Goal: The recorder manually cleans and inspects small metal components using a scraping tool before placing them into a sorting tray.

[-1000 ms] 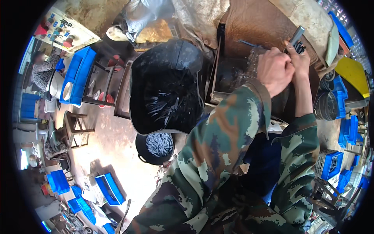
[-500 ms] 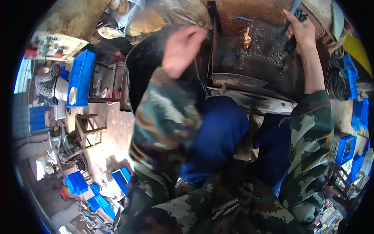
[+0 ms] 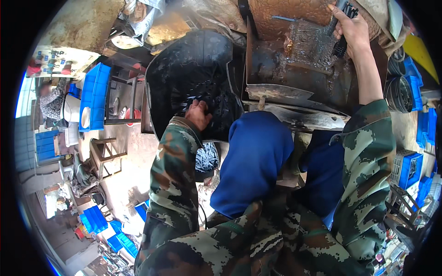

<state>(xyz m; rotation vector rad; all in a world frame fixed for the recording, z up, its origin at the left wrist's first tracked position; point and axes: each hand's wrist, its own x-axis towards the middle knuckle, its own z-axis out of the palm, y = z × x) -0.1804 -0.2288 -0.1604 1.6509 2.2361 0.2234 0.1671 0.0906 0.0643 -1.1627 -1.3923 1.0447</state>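
Observation:
My left hand (image 3: pixel 199 115) is down in a large black bin (image 3: pixel 193 43), among dark, shiny small pieces (image 3: pixel 195 89). Its fingers are bunched together, and whatever they pinch is hidden. At the upper right, my right hand (image 3: pixel 353 31) grips a dark grey handle (image 3: pixel 338 20) with a black bristly part beside it. Below that hand, a wet, dark slab-like surface (image 3: pixel 313 46) lies in a metal tray (image 3: pixel 281 92). A small copper-coloured piece (image 3: pixel 288 45) shows faintly at the slab's left edge.
A thin blue-grey rod (image 3: pixel 284 18) lies at the tray's back. Crumpled cloth (image 3: pixel 216 16) lies behind the bin. My knees (image 3: pixel 260 156) are close below the tray. A wooden stool (image 3: pixel 105 156) and blue crates (image 3: pixel 95 99) stand left; another person (image 3: pixel 53 101) sits beyond them.
My left hand has swung down and left from beside the tray into the bin. The copper-coloured piece, plainly visible before, is now mostly covered. My right hand has shifted slightly up and left.

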